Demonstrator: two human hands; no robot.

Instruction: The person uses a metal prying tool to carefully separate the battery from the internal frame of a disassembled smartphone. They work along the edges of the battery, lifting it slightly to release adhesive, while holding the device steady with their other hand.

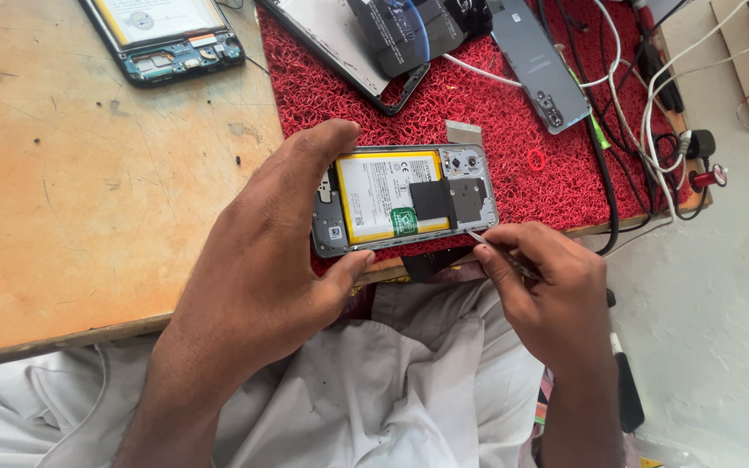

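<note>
Opened phone gripped over the table edge, thin tool at its lower rim.

Left hand [257,269] clamps the opened phone [405,199] at its nine-o'clock end, hiding that end; right hand [548,290], pinched shut on a thin metal tool [478,238], works at five o'clock. Beyond, on the red mat [322,82]: one grey back cover [539,65], one frame partly cut off; a second opened phone [166,39], cropped, at eleven o'clock.

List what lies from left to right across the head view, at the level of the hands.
Bare wooden tabletop → left hand → opened phone with yellow-edged battery → thin metal tool → right hand → red-tipped plug.
</note>
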